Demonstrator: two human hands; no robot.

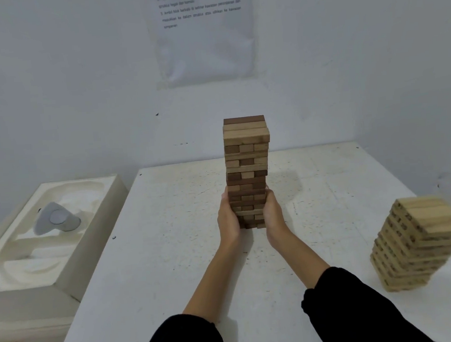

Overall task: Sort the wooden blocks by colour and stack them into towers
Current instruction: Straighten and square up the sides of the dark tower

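Flanking one tower [247, 169], two hands [228, 219] [274, 217]

obstacles: mixed tower [247, 169] centre, pale tower [416, 244] near right | passage: table [158, 258] left half

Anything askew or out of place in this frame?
Yes. The tall tower, pressed between the left hand and right hand, mixes dark and light blocks, with upper layers slightly offset. The light-block tower at the right edge of the table looks tilted, though blur and lens distortion may exaggerate that.
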